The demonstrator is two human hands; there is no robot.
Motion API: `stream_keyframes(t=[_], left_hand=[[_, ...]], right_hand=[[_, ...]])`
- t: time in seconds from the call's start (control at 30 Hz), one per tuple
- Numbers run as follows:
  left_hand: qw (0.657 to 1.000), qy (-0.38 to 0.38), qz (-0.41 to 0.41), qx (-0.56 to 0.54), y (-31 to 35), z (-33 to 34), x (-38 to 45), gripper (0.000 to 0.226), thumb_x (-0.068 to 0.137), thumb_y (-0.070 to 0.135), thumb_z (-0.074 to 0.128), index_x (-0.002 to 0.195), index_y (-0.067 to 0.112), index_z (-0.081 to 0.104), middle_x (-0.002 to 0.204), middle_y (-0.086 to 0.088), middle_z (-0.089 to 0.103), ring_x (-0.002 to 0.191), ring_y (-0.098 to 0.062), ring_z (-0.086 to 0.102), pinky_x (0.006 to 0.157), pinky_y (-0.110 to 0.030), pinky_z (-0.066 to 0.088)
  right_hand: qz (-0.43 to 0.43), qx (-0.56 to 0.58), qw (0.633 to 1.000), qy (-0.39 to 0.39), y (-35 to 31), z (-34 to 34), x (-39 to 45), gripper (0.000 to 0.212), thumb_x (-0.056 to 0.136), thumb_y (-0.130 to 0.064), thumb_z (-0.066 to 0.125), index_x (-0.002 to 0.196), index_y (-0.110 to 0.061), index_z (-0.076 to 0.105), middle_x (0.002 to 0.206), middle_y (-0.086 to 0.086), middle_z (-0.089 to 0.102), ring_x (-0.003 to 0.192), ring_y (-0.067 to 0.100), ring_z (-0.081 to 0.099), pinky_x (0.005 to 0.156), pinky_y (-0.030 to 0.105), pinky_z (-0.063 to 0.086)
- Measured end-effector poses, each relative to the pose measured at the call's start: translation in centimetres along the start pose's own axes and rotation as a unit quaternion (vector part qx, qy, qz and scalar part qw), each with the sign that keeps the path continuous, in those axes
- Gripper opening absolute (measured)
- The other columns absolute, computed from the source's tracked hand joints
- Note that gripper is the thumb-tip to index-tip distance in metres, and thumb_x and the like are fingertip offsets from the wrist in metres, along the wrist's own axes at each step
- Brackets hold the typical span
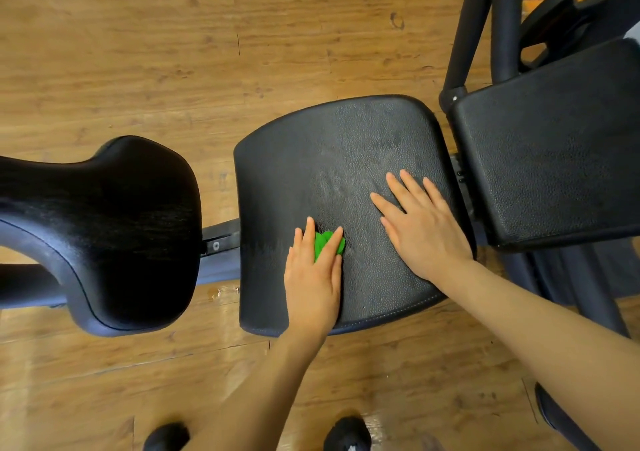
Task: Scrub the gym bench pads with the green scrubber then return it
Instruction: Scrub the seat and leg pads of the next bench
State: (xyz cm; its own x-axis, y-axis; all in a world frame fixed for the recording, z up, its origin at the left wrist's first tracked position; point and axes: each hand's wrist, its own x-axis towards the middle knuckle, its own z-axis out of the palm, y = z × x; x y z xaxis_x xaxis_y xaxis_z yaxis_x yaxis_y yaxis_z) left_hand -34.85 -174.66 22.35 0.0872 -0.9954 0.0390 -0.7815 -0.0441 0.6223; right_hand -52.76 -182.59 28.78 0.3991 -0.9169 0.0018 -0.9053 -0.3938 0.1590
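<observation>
Head view: left hand (313, 277) lies flat on the middle pad (332, 160), fingers straight and pressing the green scrubber (325, 241) down onto it, not curled round it. Scrubber is bright green, crumpled and fibrous-looking, mostly hidden under the fingers; only a small bunch shows between index and middle finger, sitting on the pad's near-left part. Right hand (420, 229) is flat on the same pad just right of the left hand, palm down, fingers spread and straight, holding nothing. Middle pad is black pebbled vinyl with rounded corners and a stitched near edge; dull smeared patches show on its far half. Right pad (550, 146) is the same black textured vinyl, set apart by a narrow gap, tilted up toward the right. Left pad (114, 229) is glossier black with a contoured shape, separated from the middle pad by a gap where the frame (221, 237) shows. Wood floor (173, 52) below; black shoes (346, 433) at the bottom edge. Black weight plate (568, 14) top right behind the frame tubes.
</observation>
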Motion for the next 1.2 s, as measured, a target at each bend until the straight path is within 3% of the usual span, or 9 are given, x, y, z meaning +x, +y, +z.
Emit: stream_keyframes(t=[0.1,0.23,0.47,0.73,0.97,1.1,1.2], left_hand=[[1.000,-0.006,0.009,0.003,-0.3,-0.2,1.5,0.045,0.098,0.036,0.034,0.138,0.031,0.053,0.153,-0.015,0.036,0.139,-0.043,0.033,0.111,-0.052,0.027],[0.999,-0.022,-0.041,-0.014,-0.4,-0.6,4.7,0.052,0.097,0.044,0.024,0.141,0.031,0.049,0.158,-0.012,0.027,0.145,-0.039,0.023,0.116,-0.051,0.020],[0.999,-0.031,-0.044,-0.007,-0.5,-0.8,4.4,0.058,0.095,0.048,0.018,0.143,0.035,0.046,0.159,-0.010,0.024,0.145,-0.038,0.021,0.115,-0.051,0.019],[0.997,-0.028,-0.062,-0.023,-0.9,-1.0,-0.1,0.049,0.097,0.042,0.027,0.138,0.032,0.053,0.156,-0.013,0.031,0.141,-0.042,0.030,0.113,-0.052,0.026],[0.996,-0.035,-0.079,-0.038,-0.8,-1.3,0.5,0.053,0.095,0.046,0.023,0.140,0.035,0.050,0.160,-0.009,0.024,0.147,-0.036,0.020,0.115,-0.052,0.019],[0.993,-0.048,-0.103,-0.035,-1.5,-1.2,3.8,0.042,0.103,0.035,0.040,0.144,0.037,0.043,0.163,-0.004,0.013,0.149,-0.030,0.009,0.116,-0.053,0.013],[0.994,-0.053,-0.096,-0.029,-1.8,-1.4,5.3,0.043,0.103,0.031,0.041,0.146,0.037,0.040,0.163,-0.004,0.012,0.150,-0.028,0.008,0.117,-0.052,0.012]], right_hand=[[-0.020,0.014,1.000,0.014,-0.1,0.0,0.0,0.049,0.097,-0.033,0.031,0.136,-0.019,0.057,0.150,0.013,0.043,0.142,0.029,0.036,0.116,0.049,0.028],[-0.034,0.014,0.999,0.010,0.0,0.0,0.0,0.047,0.100,-0.032,0.031,0.137,-0.018,0.056,0.150,0.013,0.044,0.142,0.030,0.037,0.116,0.050,0.030],[-0.032,0.017,0.999,0.009,-0.1,0.1,0.1,0.050,0.098,-0.033,0.029,0.136,-0.018,0.057,0.149,0.014,0.046,0.140,0.030,0.039,0.116,0.049,0.029],[-0.033,0.018,0.999,0.011,-0.1,0.1,0.1,0.050,0.097,-0.033,0.030,0.135,-0.017,0.058,0.147,0.014,0.048,0.139,0.030,0.041,0.115,0.049,0.028],[-0.036,0.027,0.999,0.013,-0.1,0.0,0.1,0.050,0.097,-0.033,0.031,0.135,-0.016,0.058,0.146,0.015,0.048,0.138,0.032,0.041,0.115,0.050,0.028],[-0.041,0.030,0.999,0.012,-0.1,0.1,0.1,0.050,0.097,-0.032,0.031,0.135,-0.016,0.058,0.146,0.016,0.048,0.139,0.032,0.041,0.115,0.050,0.027],[-0.041,0.027,0.999,0.009,-0.1,0.2,0.2,0.050,0.097,-0.033,0.031,0.136,-0.016,0.057,0.147,0.016,0.047,0.139,0.032,0.040,0.115,0.049,0.026]])
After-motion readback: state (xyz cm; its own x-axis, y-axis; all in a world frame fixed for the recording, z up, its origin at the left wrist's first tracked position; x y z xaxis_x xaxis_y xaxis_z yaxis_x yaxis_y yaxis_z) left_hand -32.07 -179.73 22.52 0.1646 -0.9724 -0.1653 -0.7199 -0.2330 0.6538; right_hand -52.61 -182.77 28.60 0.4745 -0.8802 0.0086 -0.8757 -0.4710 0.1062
